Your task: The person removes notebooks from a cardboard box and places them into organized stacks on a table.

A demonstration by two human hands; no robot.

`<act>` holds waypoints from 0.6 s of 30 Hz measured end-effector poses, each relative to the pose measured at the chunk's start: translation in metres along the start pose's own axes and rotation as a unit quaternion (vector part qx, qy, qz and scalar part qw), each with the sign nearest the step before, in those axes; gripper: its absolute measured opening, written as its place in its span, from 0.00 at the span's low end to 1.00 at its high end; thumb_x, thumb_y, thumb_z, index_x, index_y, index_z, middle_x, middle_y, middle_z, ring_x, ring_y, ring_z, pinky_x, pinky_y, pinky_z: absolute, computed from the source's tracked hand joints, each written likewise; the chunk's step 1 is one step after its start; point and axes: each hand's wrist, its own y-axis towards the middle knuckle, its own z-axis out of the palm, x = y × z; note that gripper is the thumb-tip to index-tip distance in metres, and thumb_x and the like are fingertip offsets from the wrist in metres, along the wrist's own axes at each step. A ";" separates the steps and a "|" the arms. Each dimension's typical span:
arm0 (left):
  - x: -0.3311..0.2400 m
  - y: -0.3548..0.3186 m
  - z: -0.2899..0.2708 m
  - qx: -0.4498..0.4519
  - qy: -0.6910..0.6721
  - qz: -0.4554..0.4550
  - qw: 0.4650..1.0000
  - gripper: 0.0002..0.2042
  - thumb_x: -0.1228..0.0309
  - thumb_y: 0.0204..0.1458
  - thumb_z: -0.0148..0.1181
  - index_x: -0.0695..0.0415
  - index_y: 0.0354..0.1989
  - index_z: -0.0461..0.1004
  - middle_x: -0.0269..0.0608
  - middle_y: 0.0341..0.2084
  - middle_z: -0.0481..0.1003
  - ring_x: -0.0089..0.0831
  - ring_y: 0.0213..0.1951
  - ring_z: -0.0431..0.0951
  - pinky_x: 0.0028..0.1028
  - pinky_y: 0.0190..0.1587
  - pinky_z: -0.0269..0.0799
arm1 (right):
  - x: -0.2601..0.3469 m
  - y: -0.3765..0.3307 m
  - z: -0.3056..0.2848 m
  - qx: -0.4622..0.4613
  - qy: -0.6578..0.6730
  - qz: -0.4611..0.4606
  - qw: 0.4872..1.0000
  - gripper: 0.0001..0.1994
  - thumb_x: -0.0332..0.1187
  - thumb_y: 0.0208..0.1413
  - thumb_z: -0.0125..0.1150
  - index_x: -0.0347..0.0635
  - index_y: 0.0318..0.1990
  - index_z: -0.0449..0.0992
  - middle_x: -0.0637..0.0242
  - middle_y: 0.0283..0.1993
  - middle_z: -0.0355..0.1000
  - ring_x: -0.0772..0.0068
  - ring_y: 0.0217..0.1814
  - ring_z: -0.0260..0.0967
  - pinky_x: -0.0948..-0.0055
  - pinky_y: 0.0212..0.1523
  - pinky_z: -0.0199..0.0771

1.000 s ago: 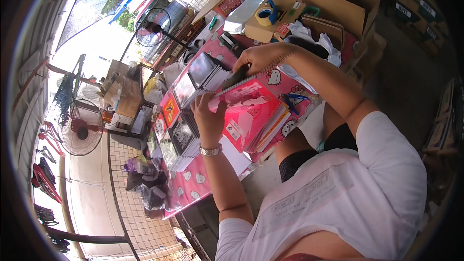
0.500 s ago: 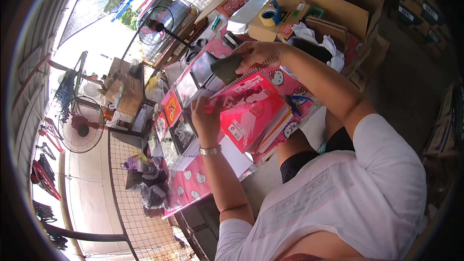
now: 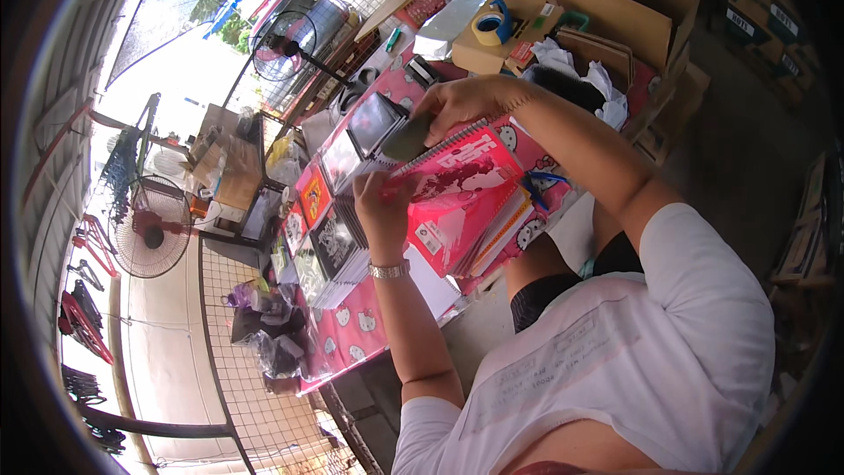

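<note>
A red-pink spiral notebook [image 3: 475, 178] with a printed cover lies on top of a stack of notebooks [image 3: 503, 227]. At its left corner, my left hand [image 3: 385, 209] is closed on the wire-bound edge. My right hand [image 3: 462, 107] is closed on a dark olive, flat piece [image 3: 406, 139], whose material I cannot make out. That piece is held at the far side of the spiral binding, and motion blurs it a little. Just left of my hands stand several stacks of spiral notebooks [image 3: 334, 242] with black, orange and pale covers.
The pink patterned tablecloth [image 3: 356, 325] covers the table. Blue scissors or a similar blue tool [image 3: 538, 192] lie at the right of the notebooks. Farther off are a tape roll [image 3: 489, 28], an open cardboard box [image 3: 607, 13], crumpled white paper [image 3: 607, 92] and a fan [image 3: 283, 46].
My right hand has shifted slightly left and the dark olive piece has turned downward along the binding. My left hand and the red notebook have moved a little to the right.
</note>
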 end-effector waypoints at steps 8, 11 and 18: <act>0.006 -0.001 0.001 0.029 -0.016 -0.049 0.998 0.14 0.70 0.43 0.74 0.63 0.34 0.76 0.44 0.31 0.72 0.35 0.28 0.77 0.31 0.32 0.72 | -0.011 0.012 -0.011 0.020 -0.240 0.003 0.971 0.19 0.24 0.51 0.65 0.33 0.53 0.76 0.67 0.43 0.78 0.81 0.43 0.72 0.78 0.49 0.70; 0.017 0.000 -0.002 0.034 -0.056 -0.077 0.995 0.13 0.72 0.45 0.72 0.63 0.36 0.76 0.43 0.31 0.74 0.33 0.27 0.77 0.29 0.32 0.72 | -0.011 0.016 -0.003 0.009 -0.041 -0.034 0.999 0.20 0.27 0.50 0.66 0.34 0.52 0.76 0.68 0.42 0.78 0.82 0.43 0.71 0.80 0.48 0.69; 0.031 -0.003 -0.003 0.053 -0.108 -0.082 0.989 0.13 0.75 0.46 0.69 0.64 0.39 0.74 0.39 0.29 0.75 0.24 0.27 0.75 0.25 0.30 0.70 | -0.004 0.025 0.002 0.004 -0.095 -0.008 0.995 0.20 0.28 0.51 0.65 0.35 0.53 0.76 0.67 0.42 0.78 0.83 0.42 0.71 0.80 0.47 0.69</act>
